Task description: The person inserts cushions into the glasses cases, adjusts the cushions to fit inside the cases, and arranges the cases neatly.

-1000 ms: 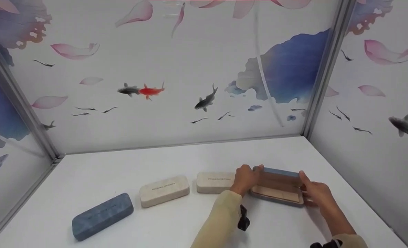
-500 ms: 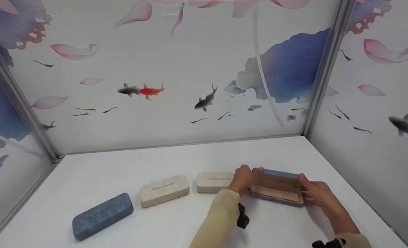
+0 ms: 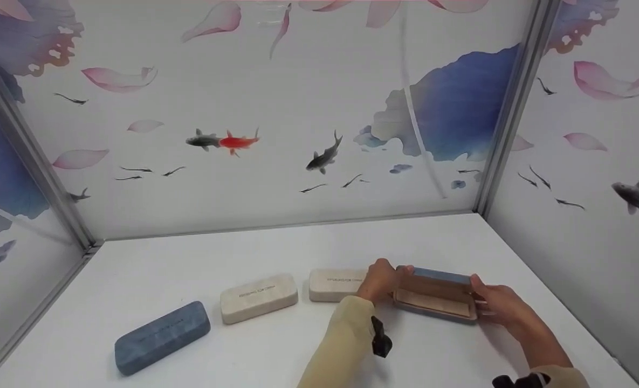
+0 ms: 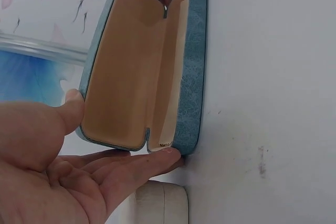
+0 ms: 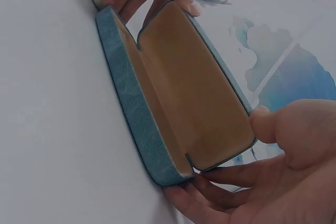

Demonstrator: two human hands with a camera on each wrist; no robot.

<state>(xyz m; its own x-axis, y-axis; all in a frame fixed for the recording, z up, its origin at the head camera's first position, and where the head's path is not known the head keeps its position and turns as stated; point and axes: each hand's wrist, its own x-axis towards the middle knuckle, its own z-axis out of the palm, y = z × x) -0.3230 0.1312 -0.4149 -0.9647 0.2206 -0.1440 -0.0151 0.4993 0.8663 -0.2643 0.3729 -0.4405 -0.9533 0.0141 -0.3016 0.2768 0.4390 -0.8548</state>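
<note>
Holding each end of the open blue case (image 3: 435, 295), my left hand (image 3: 378, 279) and right hand (image 3: 500, 306) pinch it between thumb and fingers. No writing shows on it; its lining is tan, its shell mottled blue. It lies on the white surface (image 3: 297, 242), long axis left to right, lid half raised. Two beige cases (image 3: 258, 297) and another blue case (image 3: 162, 337) left of it carry print too small to read.

Two blue cases (image 3: 162, 337), two beige (image 3: 259, 297)
</note>
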